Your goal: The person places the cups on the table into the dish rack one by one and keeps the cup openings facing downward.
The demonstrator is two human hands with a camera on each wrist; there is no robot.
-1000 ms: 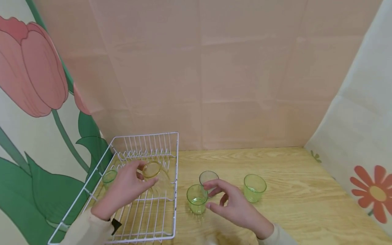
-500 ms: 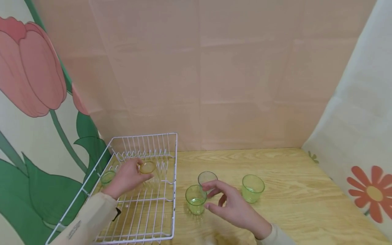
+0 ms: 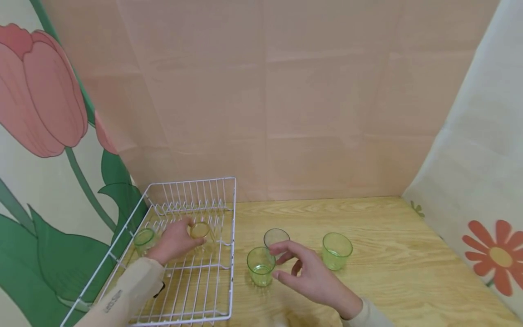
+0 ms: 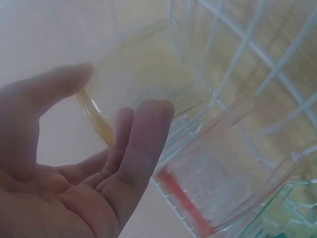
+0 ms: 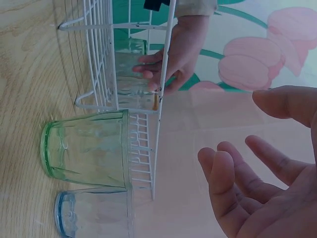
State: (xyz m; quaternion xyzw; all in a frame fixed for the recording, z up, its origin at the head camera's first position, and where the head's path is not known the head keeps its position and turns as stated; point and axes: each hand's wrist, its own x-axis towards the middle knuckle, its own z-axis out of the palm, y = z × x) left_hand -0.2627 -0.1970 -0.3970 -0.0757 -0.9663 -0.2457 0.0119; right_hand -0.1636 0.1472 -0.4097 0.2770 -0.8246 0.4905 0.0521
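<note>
Positions are given on a clock face laid over the head view.

Change: over the last second, the yellow glass [image 3: 200, 233] has come down slightly and stands less tilted; it is at 7:30, within the white dish rack [image 3: 231, 272]. The left hand [image 3: 175, 240] has followed it. The right hand [image 3: 304, 272], at 5 o'clock, has kept its position.

Significance: the work appears to be at the lowering stage. Whether the base touches the wires cannot be confirmed.

Left hand: pinches the yellow glass near its rim, thumb opposed to the fingers. In the left wrist view, a red-marked clear glass [image 4: 208, 183] lies beyond the fingertips. A green glass [image 3: 144, 240] is in the rack at 8 o'clock.

Right hand: holds nothing; fingers loosely curved. It is nearest to the front green glass [image 3: 261, 268], at 6 o'clock on the worktop [image 3: 384, 254]; the right wrist view shows a gap between them. The grey-blue glass [image 3: 274, 236] stands at 1 o'clock from that glass. The far green glass [image 3: 337, 253] stands at 4:30.

Markings: the left sleeve [image 3: 132, 284] carries a small dark print [image 3: 113, 301]; its characters are illegible. No brand or label can be read on the glasses or rack.
</note>
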